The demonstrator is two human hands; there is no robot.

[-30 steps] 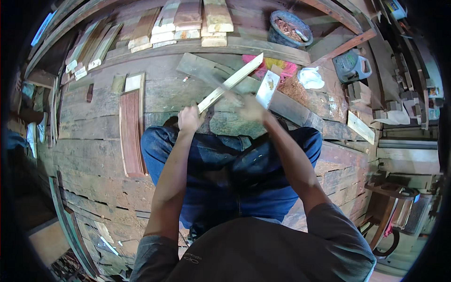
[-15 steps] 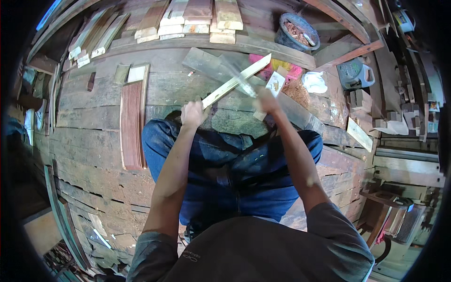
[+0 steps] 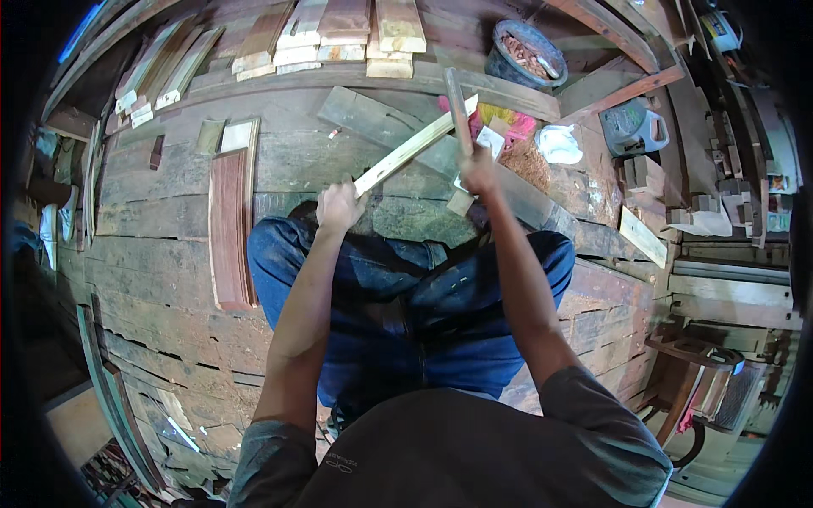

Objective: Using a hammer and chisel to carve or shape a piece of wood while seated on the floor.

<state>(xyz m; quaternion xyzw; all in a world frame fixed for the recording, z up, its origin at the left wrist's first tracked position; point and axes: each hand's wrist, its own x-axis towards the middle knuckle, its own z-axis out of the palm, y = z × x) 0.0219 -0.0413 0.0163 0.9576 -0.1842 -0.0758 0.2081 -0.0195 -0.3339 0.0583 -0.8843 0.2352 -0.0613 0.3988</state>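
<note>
My left hand (image 3: 340, 206) is closed round the near end of a pale wooden strip (image 3: 408, 150). The strip slants up and to the right over a broad grey plank (image 3: 364, 113). My right hand (image 3: 479, 173) grips a long knife (image 3: 458, 110), its handle hidden by my fingers. The blade stands raised, seen nearly edge-on, and in this view it crosses the far end of the strip; whether they touch I cannot tell. Beside my right hand lie a small white card or box (image 3: 489, 140) and a small wood block (image 3: 460, 201).
Reddish boards (image 3: 229, 229) lie left of my knee. Stacked planks (image 3: 343, 30) line the back. A bucket of wood scraps (image 3: 526, 53), a jug (image 3: 633, 129), a white cloth or bag (image 3: 559, 145) and sawdust (image 3: 527, 166) are at the right.
The knife has swung from a leftward, motion-blurred slant to nearly upright, and my right hand has turned with it. My left hand still holds the strip. The whole view has shifted slightly.
</note>
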